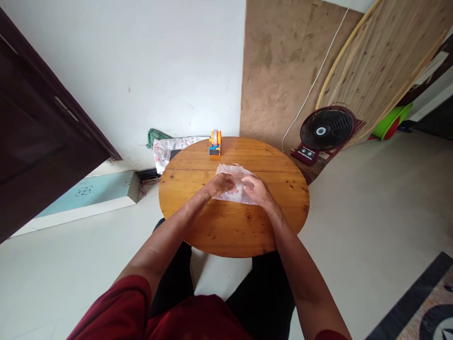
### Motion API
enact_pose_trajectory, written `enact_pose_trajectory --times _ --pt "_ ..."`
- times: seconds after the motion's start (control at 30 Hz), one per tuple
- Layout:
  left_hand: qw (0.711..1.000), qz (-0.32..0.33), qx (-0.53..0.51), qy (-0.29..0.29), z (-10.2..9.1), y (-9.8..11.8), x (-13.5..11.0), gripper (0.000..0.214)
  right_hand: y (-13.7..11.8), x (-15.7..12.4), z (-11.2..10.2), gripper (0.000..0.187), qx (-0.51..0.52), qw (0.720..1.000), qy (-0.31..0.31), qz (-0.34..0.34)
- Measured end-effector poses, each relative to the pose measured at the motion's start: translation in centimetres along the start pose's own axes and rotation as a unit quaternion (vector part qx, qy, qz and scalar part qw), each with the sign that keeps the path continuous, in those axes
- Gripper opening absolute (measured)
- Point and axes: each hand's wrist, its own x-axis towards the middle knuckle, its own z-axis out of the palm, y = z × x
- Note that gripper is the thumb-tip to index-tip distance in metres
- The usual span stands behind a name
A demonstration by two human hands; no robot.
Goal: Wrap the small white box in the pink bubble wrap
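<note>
A piece of clear bubble wrap with faint red printing lies on the round wooden table, around or over something whitish that I cannot make out. My left hand is over its left end, fingers curled in and closed on the wrap. At the right end is my right hand, its thumb and fingers apart and touching or just above the plastic. Behind the wrap, near the far edge, stands an orange and blue tape dispenser with a roll of tape on it.
The round wooden table is close to a white wall. A printed sack and a green bag are behind its left side. On the right stands a dark red heater with a white cord. A light blue box lies on the floor at left.
</note>
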Motion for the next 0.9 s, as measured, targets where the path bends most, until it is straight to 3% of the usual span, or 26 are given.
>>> enact_pose_trajectory --times 0.07,0.13,0.27,0.47,0.7,0.8,0.9 --pt "1.0 0.002 -0.004 0.004 0.1 -0.2 0.1 0.01 -1.2 0.1 -0.2 0.026 -0.061 0.997 0.011 -0.05" --pt "1.0 0.006 -0.007 0.009 0.1 -0.4 0.2 0.009 -2.5 0.2 -0.2 0.025 -0.12 0.989 -0.017 -0.086" --pt "1.0 0.012 -0.017 0.008 0.1 -0.7 0.5 0.005 -3.7 0.1 0.2 0.019 -0.18 0.977 -0.059 -0.1" --pt "0.999 0.022 -0.038 -0.013 -0.1 -0.6 0.2 0.009 -2.6 -0.7 0.8 0.013 -0.154 0.984 -0.037 -0.08" --pt "0.999 0.009 -0.048 -0.012 -0.2 -0.9 0.3 0.013 -2.6 -1.1 0.5 0.031 -0.162 0.984 -0.008 -0.078" --pt "0.999 0.006 -0.05 -0.014 -0.2 -1.0 0.5 0.014 -2.7 -1.0 0.4 0.017 -0.163 0.982 -0.019 -0.093" --pt "0.999 0.007 -0.048 -0.011 -0.1 -0.8 0.5 0.014 -2.7 -1.1 0.5 0.02 -0.153 0.982 -0.026 -0.108"
